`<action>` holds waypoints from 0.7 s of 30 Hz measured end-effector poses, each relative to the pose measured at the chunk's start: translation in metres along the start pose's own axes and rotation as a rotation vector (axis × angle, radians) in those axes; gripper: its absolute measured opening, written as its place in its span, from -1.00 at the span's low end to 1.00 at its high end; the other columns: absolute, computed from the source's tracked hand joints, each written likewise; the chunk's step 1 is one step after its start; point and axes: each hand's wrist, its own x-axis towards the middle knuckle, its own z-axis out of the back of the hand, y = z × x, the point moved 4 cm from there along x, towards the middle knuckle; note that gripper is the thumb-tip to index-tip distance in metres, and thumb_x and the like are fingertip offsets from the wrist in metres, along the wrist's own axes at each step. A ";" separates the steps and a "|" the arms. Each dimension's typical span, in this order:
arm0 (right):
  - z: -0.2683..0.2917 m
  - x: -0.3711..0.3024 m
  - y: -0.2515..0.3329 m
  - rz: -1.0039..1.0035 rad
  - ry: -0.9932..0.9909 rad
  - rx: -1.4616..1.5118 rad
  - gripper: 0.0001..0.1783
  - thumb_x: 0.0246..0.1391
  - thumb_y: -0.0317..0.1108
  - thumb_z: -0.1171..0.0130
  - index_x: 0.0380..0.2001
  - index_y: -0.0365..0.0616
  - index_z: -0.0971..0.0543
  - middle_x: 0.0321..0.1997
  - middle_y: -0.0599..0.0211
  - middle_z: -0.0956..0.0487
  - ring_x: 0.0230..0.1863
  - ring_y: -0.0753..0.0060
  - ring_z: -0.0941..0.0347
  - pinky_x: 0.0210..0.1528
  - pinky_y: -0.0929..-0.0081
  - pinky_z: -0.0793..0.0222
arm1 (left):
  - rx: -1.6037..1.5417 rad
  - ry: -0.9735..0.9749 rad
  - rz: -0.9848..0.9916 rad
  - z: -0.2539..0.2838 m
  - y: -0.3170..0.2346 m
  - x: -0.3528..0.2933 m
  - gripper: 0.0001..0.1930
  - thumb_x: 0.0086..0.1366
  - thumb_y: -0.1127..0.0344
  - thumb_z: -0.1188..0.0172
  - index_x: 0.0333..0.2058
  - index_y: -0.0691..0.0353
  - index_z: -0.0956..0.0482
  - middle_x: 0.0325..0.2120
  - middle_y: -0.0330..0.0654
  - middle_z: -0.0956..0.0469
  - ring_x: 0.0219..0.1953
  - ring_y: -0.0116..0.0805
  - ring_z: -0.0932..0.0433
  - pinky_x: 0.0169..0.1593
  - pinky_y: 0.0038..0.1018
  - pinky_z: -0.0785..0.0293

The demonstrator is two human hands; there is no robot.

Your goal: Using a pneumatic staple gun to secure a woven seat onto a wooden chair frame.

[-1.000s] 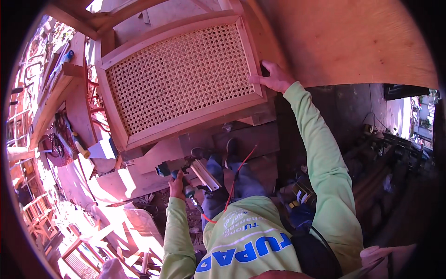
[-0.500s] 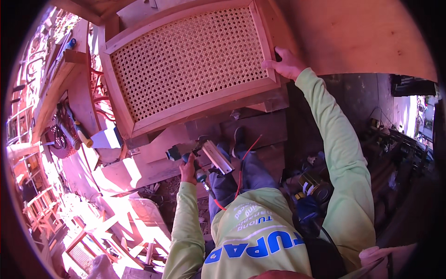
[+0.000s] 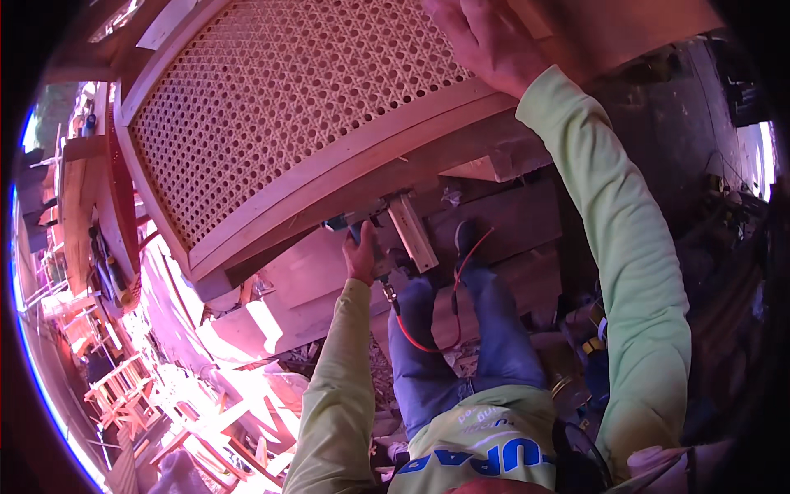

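My left hand (image 3: 360, 253) is closed round the grip of an air-powered nail gun (image 3: 411, 235) with a long metal magazine. A red air hose (image 3: 409, 336) runs from the gun's handle and loops in front of my legs. The gun is just below the near edge of a curved wooden frame (image 3: 329, 169) filled with woven cane webbing (image 3: 300, 90). My right hand (image 3: 494, 49) lies over the right end of this panel, fingers stretched across the cane and the frame. Its fingertips are partly cut off by the picture's upper edge.
Wooden boards (image 3: 510, 235) lie under the panel near my feet. Hand tools (image 3: 107, 267) hang at the left beside wooden parts. Chair frames (image 3: 119, 387) stand in bright light at the lower left. A large plywood surface (image 3: 634, 33) is at the upper right.
The panel appears larger and higher in view. My right hand has moved from gripping the frame's side onto its face. The nail gun has come up closer to the frame's near edge.
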 end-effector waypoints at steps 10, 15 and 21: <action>0.029 -0.017 -0.004 0.178 -0.091 0.029 -0.33 0.44 -0.11 -0.07 0.39 -0.38 -0.23 0.12 -0.23 -0.60 0.13 -0.16 -0.57 0.14 0.17 -0.47 | -0.293 0.018 -0.167 -0.039 0.041 0.134 -0.66 0.45 0.03 -0.27 -0.16 0.21 -0.48 -0.46 -0.21 -0.52 -0.58 -0.35 -0.50 -0.52 -0.38 -0.54; 0.111 -0.194 0.031 -0.246 -0.359 0.059 -0.76 0.32 -0.38 0.07 -0.42 -0.22 -0.49 -0.33 0.10 -0.48 -0.27 0.28 -0.39 -0.21 0.30 -0.32 | -0.383 -0.016 -0.113 -0.042 0.011 0.124 -0.76 0.52 0.18 -0.12 -0.10 0.25 -0.44 -0.40 -0.12 -0.51 -0.49 -0.29 -0.50 -0.42 -0.32 -0.56; -0.073 -0.518 0.171 -2.298 -0.307 1.819 -0.17 0.20 0.34 -0.21 0.09 -0.28 -0.44 0.01 -0.20 -0.61 0.13 -0.23 -0.54 0.32 -0.17 -0.39 | -0.526 -0.109 -0.020 -0.041 0.016 0.122 -0.80 0.51 0.26 0.06 -0.14 0.28 -0.42 -0.42 -0.10 -0.45 -0.43 -0.23 -0.47 -0.36 -0.33 -0.52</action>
